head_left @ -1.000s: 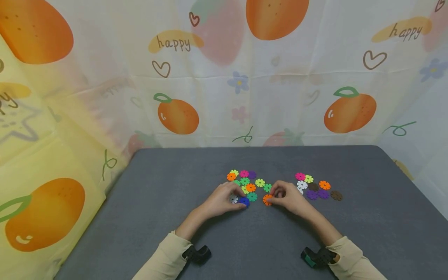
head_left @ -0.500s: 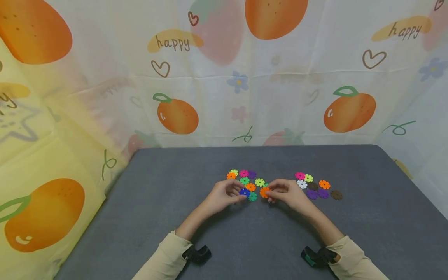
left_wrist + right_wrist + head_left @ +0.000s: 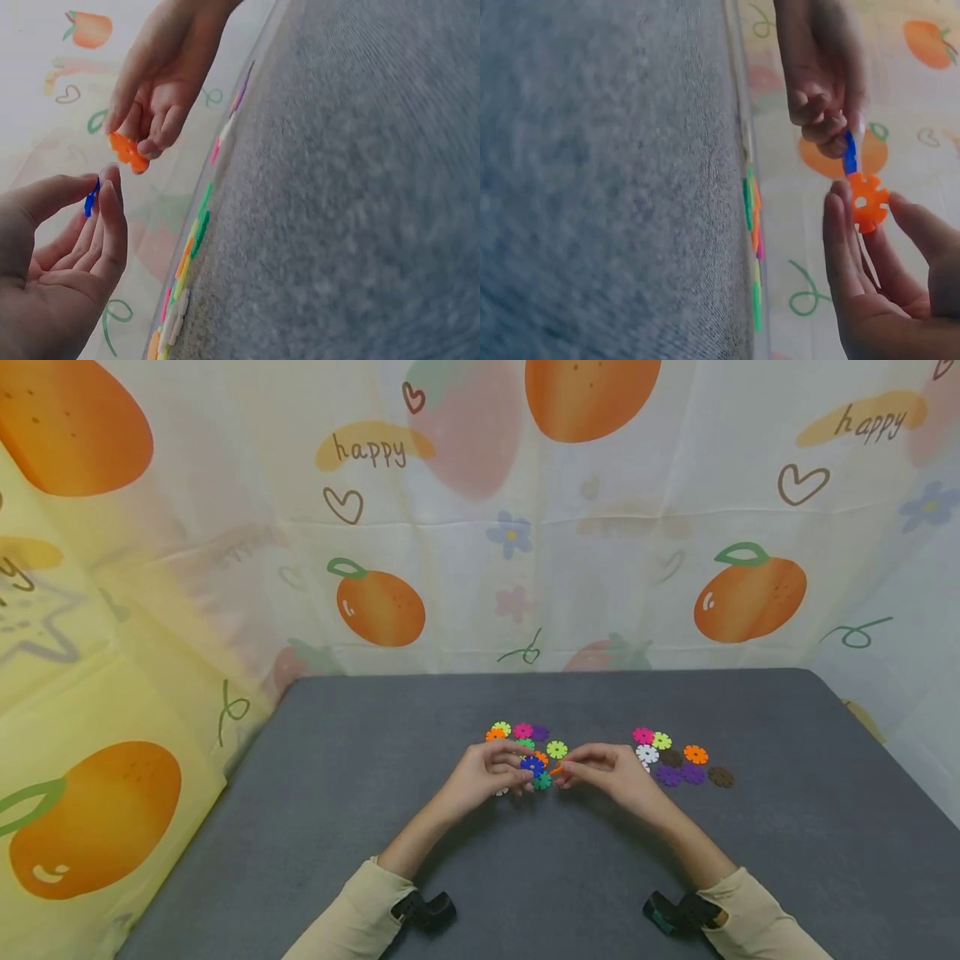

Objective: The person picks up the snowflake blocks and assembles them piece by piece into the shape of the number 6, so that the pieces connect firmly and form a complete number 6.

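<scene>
One blue, round, notched plastic disc (image 3: 91, 201) is pinched in the fingers of the left hand (image 3: 480, 772), one orange, notched plastic disc (image 3: 873, 196) in the right hand (image 3: 615, 772), both above the grey worktop (image 3: 487, 877). Likely light and stiff, each suits a rim hold.

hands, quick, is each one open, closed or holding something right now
Left hand: holding a blue disc in a pinch.
Right hand: holding an orange disc in a pinch.

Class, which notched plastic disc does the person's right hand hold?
The orange, round, notched plastic disc pinched in the right hand. The left hand holds a blue notched disc; other orange discs lie on the grey table.
</scene>
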Action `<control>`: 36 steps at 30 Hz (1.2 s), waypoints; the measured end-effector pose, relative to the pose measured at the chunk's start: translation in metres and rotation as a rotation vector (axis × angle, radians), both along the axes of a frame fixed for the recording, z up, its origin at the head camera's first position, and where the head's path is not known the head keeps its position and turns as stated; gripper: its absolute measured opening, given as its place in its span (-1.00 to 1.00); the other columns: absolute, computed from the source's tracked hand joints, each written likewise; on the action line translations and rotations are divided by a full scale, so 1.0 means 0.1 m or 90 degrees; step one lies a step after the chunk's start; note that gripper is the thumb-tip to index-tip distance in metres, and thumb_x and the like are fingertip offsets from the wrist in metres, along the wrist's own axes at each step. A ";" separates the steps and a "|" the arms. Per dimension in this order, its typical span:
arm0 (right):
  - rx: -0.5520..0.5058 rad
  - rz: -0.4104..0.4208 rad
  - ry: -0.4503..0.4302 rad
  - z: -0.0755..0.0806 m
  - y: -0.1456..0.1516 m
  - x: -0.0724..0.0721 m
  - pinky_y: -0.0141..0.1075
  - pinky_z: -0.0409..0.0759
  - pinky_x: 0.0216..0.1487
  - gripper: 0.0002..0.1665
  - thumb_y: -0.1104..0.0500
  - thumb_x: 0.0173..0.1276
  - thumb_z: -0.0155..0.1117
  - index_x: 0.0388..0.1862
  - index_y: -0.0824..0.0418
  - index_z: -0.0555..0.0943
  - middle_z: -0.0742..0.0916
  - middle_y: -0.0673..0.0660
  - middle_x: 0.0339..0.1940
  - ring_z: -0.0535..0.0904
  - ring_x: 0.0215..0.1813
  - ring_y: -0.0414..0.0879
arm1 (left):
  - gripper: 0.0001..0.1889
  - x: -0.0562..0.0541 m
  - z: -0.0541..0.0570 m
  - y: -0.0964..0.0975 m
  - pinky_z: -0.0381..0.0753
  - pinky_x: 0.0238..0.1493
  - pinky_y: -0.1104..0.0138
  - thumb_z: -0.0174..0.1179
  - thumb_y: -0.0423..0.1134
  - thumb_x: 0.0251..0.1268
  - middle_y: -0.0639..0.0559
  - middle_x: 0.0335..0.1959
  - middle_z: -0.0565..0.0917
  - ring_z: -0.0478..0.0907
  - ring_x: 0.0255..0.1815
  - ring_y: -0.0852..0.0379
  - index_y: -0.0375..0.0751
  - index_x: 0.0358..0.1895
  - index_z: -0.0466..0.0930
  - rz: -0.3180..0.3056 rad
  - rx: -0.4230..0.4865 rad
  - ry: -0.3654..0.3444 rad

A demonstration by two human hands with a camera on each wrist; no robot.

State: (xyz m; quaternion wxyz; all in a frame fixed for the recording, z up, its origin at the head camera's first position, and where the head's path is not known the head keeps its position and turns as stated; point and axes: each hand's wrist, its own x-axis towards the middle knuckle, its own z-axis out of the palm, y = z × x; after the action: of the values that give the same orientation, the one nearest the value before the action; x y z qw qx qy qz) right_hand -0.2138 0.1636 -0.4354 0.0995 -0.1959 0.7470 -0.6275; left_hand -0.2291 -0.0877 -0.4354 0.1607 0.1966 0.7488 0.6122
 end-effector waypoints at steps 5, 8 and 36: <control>-0.013 -0.011 -0.025 0.00 -0.01 0.00 -0.15 0.71 0.05 -0.55 0.07 0.43 0.23 0.05 0.44 0.61 0.77 0.23 -0.08 0.76 -0.12 -0.04 | -0.57 0.01 0.03 0.00 0.74 -0.19 0.09 0.25 -0.29 0.32 -0.33 -0.17 0.71 0.73 -0.32 0.20 -0.30 0.23 0.50 -0.011 0.017 -0.003; -0.021 -0.021 -0.048 0.00 -0.01 0.01 -0.16 0.69 0.09 -0.55 0.09 0.41 0.25 0.12 0.39 0.59 0.74 0.16 0.00 0.74 -0.07 -0.09 | -0.58 0.02 0.04 0.00 0.73 -0.13 0.02 0.24 -0.32 0.33 -0.40 -0.15 0.68 0.73 -0.33 0.21 -0.31 0.23 0.50 -0.020 0.031 -0.011; -0.069 -0.042 0.037 0.06 -0.11 0.10 -0.24 0.77 -0.15 -0.72 0.26 0.35 0.29 -0.08 0.46 0.61 0.72 0.50 -0.23 0.77 -0.31 -0.06 | -0.71 0.07 0.10 0.06 0.73 -0.31 0.37 0.25 -0.29 0.32 -0.02 -0.42 0.72 0.65 -0.48 0.18 -0.43 0.00 0.57 0.073 0.110 -0.131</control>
State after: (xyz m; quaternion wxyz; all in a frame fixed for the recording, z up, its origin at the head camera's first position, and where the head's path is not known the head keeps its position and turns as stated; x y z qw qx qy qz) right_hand -0.2039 0.1526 -0.4293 0.0462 -0.1949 0.7202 -0.6642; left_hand -0.2221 -0.0815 -0.4258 0.1838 0.1026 0.6828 0.6996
